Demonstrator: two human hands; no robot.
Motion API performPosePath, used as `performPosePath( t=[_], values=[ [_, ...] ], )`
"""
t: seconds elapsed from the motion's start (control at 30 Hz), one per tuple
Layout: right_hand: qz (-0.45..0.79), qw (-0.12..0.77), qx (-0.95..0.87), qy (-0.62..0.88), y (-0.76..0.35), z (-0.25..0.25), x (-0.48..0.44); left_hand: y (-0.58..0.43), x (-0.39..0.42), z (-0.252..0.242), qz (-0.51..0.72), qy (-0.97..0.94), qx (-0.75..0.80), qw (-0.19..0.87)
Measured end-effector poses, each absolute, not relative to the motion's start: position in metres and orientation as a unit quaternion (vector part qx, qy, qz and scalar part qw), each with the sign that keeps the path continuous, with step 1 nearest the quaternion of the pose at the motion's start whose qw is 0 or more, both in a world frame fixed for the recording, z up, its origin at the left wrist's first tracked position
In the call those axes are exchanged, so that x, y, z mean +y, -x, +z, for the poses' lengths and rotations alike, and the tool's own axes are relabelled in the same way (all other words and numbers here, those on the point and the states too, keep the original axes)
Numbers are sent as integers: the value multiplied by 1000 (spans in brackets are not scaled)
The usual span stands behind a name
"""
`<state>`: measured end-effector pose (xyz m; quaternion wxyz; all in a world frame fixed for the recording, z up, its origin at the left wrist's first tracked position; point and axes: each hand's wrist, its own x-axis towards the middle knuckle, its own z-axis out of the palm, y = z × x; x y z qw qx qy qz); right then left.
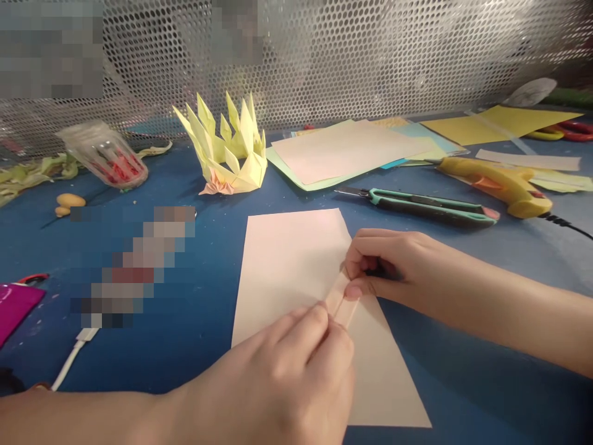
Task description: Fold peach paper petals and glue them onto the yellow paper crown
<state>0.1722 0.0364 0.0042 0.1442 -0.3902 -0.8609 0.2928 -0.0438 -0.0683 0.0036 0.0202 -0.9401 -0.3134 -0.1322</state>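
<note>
A small folded strip of pale pink paper [340,295] is pinched between both my hands. My left hand [296,364] grips its near end, with the fingers closed and partly covering it. At the far end, my right hand [380,262] presses the strip between thumb and bent fingers. Beneath the hands, a pale sheet of paper [287,266] lies flat on the blue table [185,352]. Beyond it stands a yellow-green folded paper piece [236,154] with several upright points and a small pinkish part at its base.
A teal-and-black box cutter [430,207] lies behind my right hand, its blade showing. Beside it rests a yellow glue gun [500,182] with a black cord. Stacked coloured papers [347,151] sit at the back. A tilted clear jar [106,154] stands left, before a perforated metal screen [352,55].
</note>
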Motion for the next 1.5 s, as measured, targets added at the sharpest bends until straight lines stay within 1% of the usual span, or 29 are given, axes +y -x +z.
performPosePath(
  t=[0.13, 0.3, 0.47, 0.57, 0.67, 0.77, 0.8, 0.87, 0.93, 0.97, 1.03, 1.1, 1.17, 1.2, 1.27, 1.33, 1.37, 1.43, 1.5],
  values=[
    [334, 98, -859, 375, -174, 11, 42, 43, -69, 7, -116, 944, -306, 38],
    [330, 77, -874, 347, -177, 17, 44, 42, -69, 10, -117, 952, -257, 121],
    [334, 41, -895, 293, -180, 28, 43, 46, -75, 10, -83, 952, -221, 192],
    [345, 29, -902, 259, -181, 35, 43, 49, -81, 11, -77, 950, -220, 209],
    [343, 38, -906, 243, -178, 38, 41, 51, -85, 13, -85, 945, -243, 202],
    [290, 66, -932, 210, -171, 38, 38, 53, -85, 16, -88, 946, -253, 184],
    [240, 76, -950, 184, -168, 38, 35, 54, -84, 17, -84, 949, -248, 176],
    [91, 95, -985, 112, -165, 35, 28, 57, -81, 19, -76, 957, -230, 159],
    [-56, 117, -990, 57, -165, 30, 17, 62, -78, 21, -66, 968, -207, 128],
    [-92, 129, -986, 46, -167, 27, 11, 64, -77, 23, -62, 972, -199, 106],
    [-106, 155, -981, 44, -171, 21, 2, 68, -73, 30, -67, 977, -197, 44],
    [-90, 167, -981, 48, -175, 20, -2, 71, -68, 38, -92, 969, -218, -66],
    [-56, 179, -980, 71, -177, 24, 1, 72, -60, 46, -147, 924, -270, -229],
    [-29, 200, -974, 100, -177, 28, 4, 72, -54, 49, -193, 881, -309, -301],
    [27, 277, -943, 183, -172, 38, 12, 69, -40, 53, -383, 752, -356, -401],
    [61, 375, -885, 268, -164, 48, 20, 60, -25, 53, -552, 608, -338, -459],
    [68, 408, -862, 294, -159, 52, 23, 54, -18, 52, -604, 538, -340, -480],
    [81, 453, -825, 328, -149, 54, 28, 40, -5, 49, -635, 447, -350, -524],
    [110, 472, -804, 346, -143, 52, 32, 26, 3, 43, -614, 448, -347, -549]
  ],
)
